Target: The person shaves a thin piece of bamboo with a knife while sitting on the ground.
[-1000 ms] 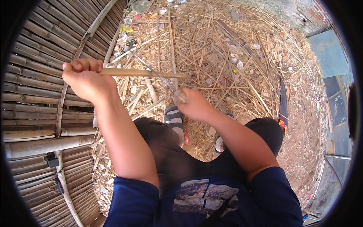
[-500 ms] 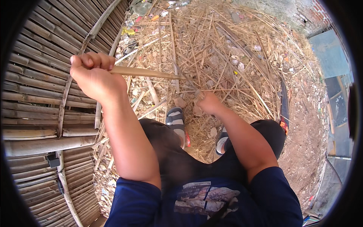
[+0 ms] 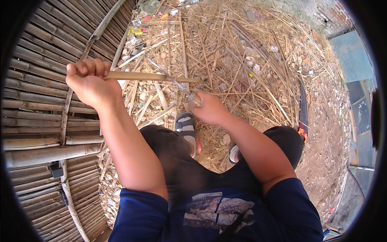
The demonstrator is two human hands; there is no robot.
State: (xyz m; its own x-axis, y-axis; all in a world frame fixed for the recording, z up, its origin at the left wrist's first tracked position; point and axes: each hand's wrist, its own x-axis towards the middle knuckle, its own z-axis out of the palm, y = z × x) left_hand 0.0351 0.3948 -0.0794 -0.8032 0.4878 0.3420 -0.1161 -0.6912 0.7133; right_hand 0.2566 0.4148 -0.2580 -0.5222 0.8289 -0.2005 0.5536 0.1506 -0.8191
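My left hand (image 3: 89,82) is closed around one end of a flat bamboo strip (image 3: 137,76), which points out to the right in front of me. My right hand (image 3: 209,108) grips the wrapped or wooden handle (image 3: 194,101) of a knife. The knife's thin blade (image 3: 176,83) slants up and left from the fist and crosses the strip right of its middle. Whether the edge touches the strip or only overlaps it, I cannot tell. The strip's far end looks dark.
A bamboo slat wall (image 3: 44,101) rises close on my left. Bamboo shavings and sticks (image 3: 217,56) litter the ground ahead, with a saw-like tool with an orange handle (image 3: 302,133) by my right knee. Bluish panels (image 3: 352,56) lean at the far right. My sandalled foot (image 3: 185,127) is below the knife.
My right hand and the knife have moved left and slightly nearer, so the blade now crosses the strip farther from its end. My left hand has shifted a little left with the strip.
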